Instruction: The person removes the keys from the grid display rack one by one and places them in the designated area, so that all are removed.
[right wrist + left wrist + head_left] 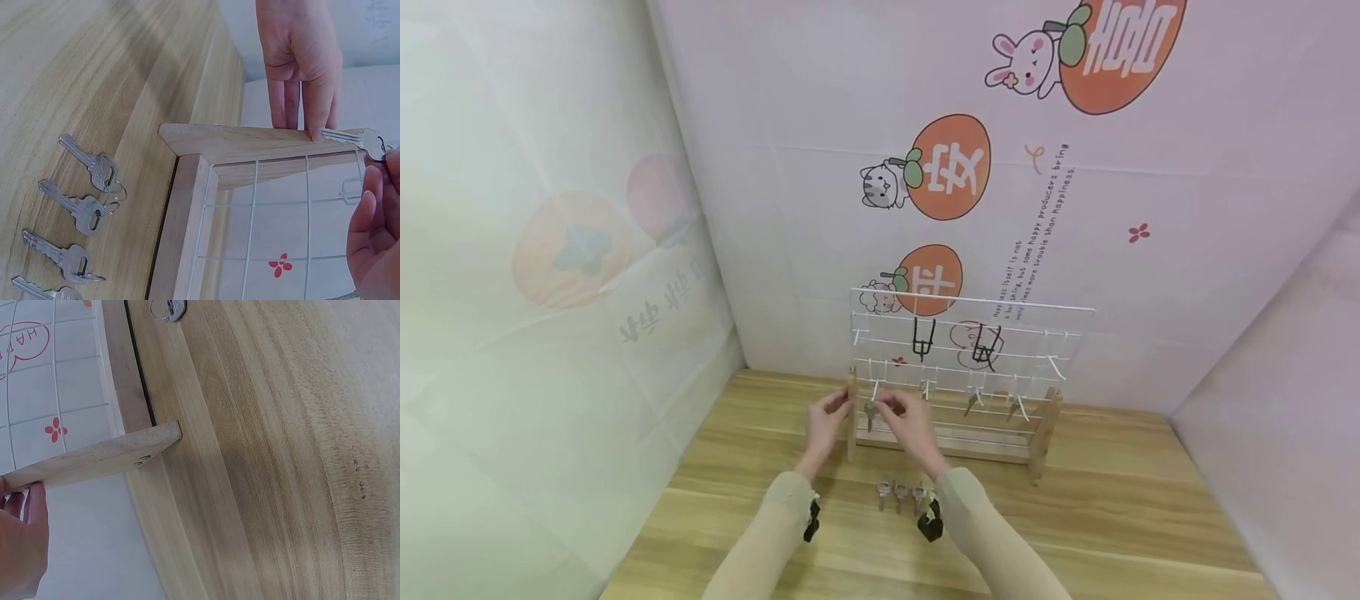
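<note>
We see the desk [1120, 525] carrying a wire rack [973, 450]. Its left wooden post [225, 139] sits in the left grip [825, 422], likely to steady the frame. The right grip [912, 421] pinches a key [372, 145] by its head near a white hook [876, 389], perhaps for finer control. Loose keys [81, 212] lie side by side on the desk, seemingly for easy reach.

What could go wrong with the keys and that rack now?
The key pinched in the right hand might slip and drop. If the left hand pushes the wooden side too hard, the rack could shift and make the hanging keys swing. The right sleeve is near the loose keys in the head view, so it may brush them.
</note>
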Tool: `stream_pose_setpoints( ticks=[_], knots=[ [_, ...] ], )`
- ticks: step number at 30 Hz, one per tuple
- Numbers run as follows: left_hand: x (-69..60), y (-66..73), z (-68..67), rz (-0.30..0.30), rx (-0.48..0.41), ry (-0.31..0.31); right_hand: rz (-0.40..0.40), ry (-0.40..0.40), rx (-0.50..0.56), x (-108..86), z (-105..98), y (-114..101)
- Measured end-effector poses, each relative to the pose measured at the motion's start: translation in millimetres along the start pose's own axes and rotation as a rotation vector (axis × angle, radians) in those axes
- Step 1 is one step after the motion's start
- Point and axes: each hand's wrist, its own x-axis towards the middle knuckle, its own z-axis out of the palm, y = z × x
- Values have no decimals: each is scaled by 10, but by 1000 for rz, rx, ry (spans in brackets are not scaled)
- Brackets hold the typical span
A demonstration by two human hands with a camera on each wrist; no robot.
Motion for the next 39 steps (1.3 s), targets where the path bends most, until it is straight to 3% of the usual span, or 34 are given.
stream_pose_setpoints(
  ticks=[9, 21, 28, 39],
  knots=[
    [-8, 27, 2, -37, 14, 19, -9, -3, -10, -53, -65, -69],
    [2, -3, 13, -10, 29, 38, -37, 0, 3, -107, -84, -55],
    [-5, 17, 4, -15, 18, 28, 24, -15, -3, -214, -131, 14],
    [5, 11, -4, -40, 5, 21, 141, -38, -29, -420, -258, 351]
  ],
)
